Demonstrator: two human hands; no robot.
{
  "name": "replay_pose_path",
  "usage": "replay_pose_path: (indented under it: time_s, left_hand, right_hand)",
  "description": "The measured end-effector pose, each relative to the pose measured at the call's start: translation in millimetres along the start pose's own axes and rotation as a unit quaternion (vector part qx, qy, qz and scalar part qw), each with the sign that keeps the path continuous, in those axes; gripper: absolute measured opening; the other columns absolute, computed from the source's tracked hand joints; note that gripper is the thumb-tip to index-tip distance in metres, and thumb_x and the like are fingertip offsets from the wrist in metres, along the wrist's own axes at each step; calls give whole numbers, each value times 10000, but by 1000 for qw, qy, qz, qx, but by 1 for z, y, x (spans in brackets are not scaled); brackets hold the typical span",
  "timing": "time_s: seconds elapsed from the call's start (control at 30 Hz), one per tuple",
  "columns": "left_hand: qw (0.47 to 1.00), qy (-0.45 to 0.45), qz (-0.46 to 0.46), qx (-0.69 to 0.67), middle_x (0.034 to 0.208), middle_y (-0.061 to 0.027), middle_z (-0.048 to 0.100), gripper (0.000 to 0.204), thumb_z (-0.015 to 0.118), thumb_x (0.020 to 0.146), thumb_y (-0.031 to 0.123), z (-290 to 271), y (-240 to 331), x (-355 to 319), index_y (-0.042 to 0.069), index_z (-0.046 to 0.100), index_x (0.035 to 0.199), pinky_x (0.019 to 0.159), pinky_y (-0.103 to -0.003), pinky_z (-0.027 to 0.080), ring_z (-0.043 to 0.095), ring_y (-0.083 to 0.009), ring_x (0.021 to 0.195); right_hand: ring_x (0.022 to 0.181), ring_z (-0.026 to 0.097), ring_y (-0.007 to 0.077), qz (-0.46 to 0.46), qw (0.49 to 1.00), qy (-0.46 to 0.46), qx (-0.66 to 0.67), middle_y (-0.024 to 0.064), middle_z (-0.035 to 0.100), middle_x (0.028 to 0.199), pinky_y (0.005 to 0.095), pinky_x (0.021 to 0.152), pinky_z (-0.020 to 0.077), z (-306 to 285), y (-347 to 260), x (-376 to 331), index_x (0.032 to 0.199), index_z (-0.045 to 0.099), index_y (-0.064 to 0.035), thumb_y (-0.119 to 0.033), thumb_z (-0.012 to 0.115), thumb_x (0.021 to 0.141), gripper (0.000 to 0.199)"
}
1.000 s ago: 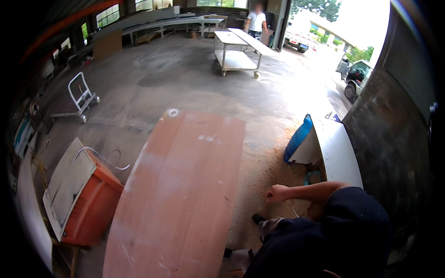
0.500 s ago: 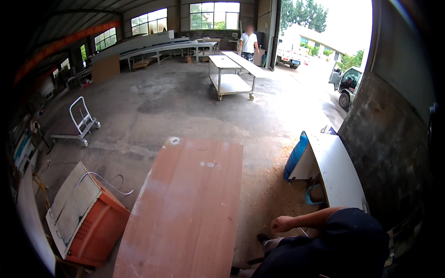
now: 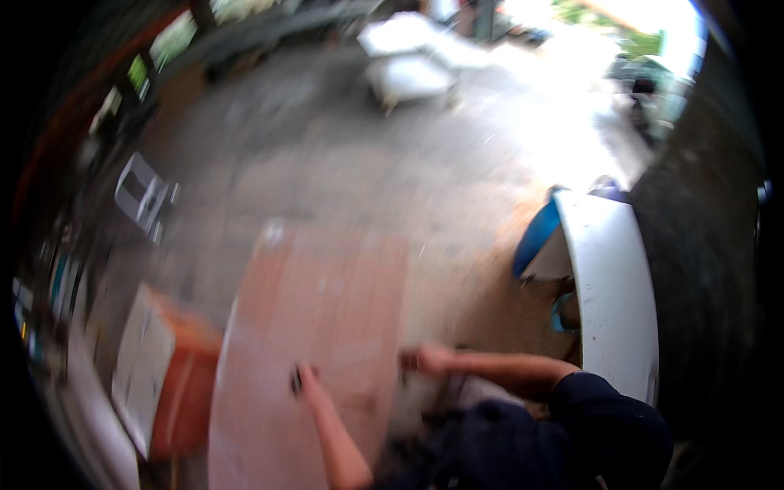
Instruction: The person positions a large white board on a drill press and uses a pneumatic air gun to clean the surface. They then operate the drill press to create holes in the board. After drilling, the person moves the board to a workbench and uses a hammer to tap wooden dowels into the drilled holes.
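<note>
My left hand [image 3: 309, 384] is over a long reddish-brown wood-grain board [image 3: 327, 278]. Its fingers look closed around a small dark thing [image 3: 296, 380], too smeared to name. By the board's right edge, my right hand [image 3: 431, 358] is curled, its forearm coming in from the right. Something dark shows at its fingertips, but blur hides what it is. Whether either hand touches the board, I cannot tell.
An orange bin [image 3: 192, 392] with a pale panel leans near the board's left side. To the right stands a white-topped table [image 3: 612, 278] beside a blue container [image 3: 536, 238]. Farther off are a white wheeled table [image 3: 412, 77] and a platform trolley [image 3: 143, 196].
My left hand has come into view over the board. My right hand has moved left and up to the board's edge. The view has tilted down and blurred.
</note>
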State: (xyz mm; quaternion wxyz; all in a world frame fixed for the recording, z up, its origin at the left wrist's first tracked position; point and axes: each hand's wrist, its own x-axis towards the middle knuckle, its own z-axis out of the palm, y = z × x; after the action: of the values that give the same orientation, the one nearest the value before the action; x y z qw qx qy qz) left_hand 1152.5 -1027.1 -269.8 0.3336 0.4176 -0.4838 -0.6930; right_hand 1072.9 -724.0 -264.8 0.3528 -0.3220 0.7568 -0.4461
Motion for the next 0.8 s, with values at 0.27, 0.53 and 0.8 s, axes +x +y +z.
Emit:
replay_pose_path:
  time_s: [0.27,0.53,0.8]
  left_hand:
    - [977,157,-43,135,585,43,387,298,607,917,230,-68,123,40,150,420,699,429,-245,306,362,-85,467]
    - [940,-40,-302,-154,601,39,384,273,580,937,262,181,73,-17,165,398,757,453,-257,308,351,-110,478]
    - [861,-421,86,272,1078,-136,551,596,714,806,285,339,20,17,8,449,1262,944,-369,409,531,-270,1031]
  right_hand:
    - [876,630,179,168,933,222,229,92,678,957,310,791,502,-138,42,-14,1098,617,43,-125,626,890,267]
    - [1179,523,268,-8,986,-81,147,179,546,1278,390,992,431,-150,-71,76,1402,406,-35,-243,701,842,666]
    - [660,531,125,243,943,199,109,67,590,673,337,642,470,-238,5,106,893,654,-12,-215,663,855,206]
